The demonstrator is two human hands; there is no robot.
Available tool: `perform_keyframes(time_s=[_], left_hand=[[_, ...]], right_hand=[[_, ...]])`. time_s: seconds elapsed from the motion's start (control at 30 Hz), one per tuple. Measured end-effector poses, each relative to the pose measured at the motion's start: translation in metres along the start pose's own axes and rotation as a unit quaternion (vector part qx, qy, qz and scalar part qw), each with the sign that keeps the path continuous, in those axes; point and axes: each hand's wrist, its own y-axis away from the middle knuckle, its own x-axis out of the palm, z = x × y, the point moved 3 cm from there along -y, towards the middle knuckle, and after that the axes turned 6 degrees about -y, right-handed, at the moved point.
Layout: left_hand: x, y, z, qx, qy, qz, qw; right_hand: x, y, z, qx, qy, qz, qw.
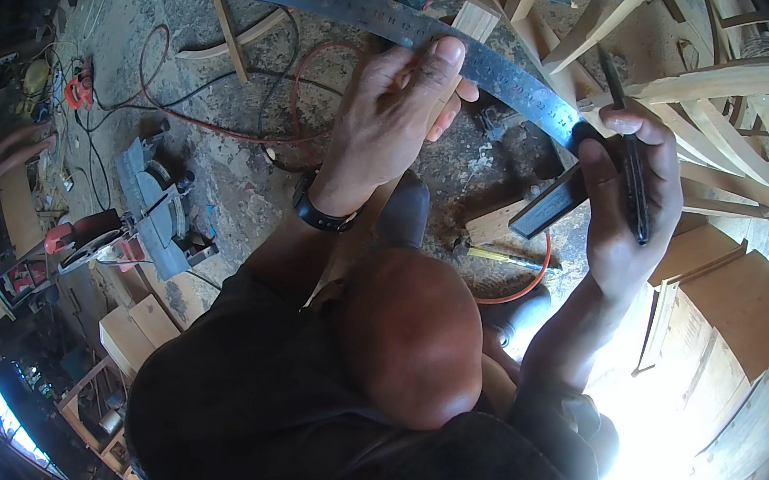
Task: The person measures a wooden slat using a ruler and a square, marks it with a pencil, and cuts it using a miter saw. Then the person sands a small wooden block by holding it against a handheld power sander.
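A curved wooden chair frame fills the upper right, above a floor strewn with cables. The steel square lies across a narrow wood strip, its blade pinned flat by the left hand (thumb pressing, likely to keep it steady). The right hand is closed around a dark pencil near the square's corner.
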Motion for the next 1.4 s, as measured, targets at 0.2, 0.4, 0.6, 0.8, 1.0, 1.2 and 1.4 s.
perform_keyframes(time_s=[0.2,0.4,0.6,0.8,1.0,1.2,1.4], left_hand=[[0.002,0.001,0.001,0.004,-0.015,-0.024,1.000],[0.009,0.003,-0.005,0.057,-0.069,-0.039,0.995],[0.016,0.007,-0.012,0.054,-0.126,-0.055,0.989],[0.009,0.008,-0.009,0.063,-0.140,-0.040,0.987],[0.001,0.011,-0.012,0.080,-0.157,-0.066,0.982],[-0.001,0.009,-0.012,0.072,-0.186,-0.054,0.978],[0.006,0.012,-0.015,0.112,-0.172,-0.066,0.977]], right_hand=[[0.023,0.003,0.031,-0.155,0.075,0.029,0.985],[0.043,0.000,0.023,-0.088,0.072,0.038,0.993],[0.032,-0.003,0.021,-0.080,0.053,0.041,0.994],[0.038,-0.003,0.023,-0.108,0.088,0.049,0.989],[0.034,0.001,0.032,-0.069,0.138,0.042,0.987],[0.030,0.000,0.024,-0.112,0.097,0.034,0.988],[0.038,-0.002,0.029,-0.108,0.107,0.069,0.986]])
